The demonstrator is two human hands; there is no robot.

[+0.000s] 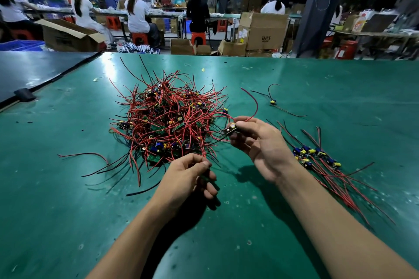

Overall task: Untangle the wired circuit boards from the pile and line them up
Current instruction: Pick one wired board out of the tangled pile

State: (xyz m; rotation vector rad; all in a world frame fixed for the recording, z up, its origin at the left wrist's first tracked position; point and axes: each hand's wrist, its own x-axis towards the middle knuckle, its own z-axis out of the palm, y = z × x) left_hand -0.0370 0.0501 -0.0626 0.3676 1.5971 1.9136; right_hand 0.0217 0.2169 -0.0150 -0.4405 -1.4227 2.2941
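A small board (232, 129) is pinched by the right hand (258, 142) beside the pile (167, 118). Wires (204, 155) are gripped by the left hand (188, 174). 1 row of boards (315, 154) is laid nearby.

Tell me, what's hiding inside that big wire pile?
Green circuit boards with blue and yellow parts peek out of the pile. Deeper layers and the table beneath are covered.
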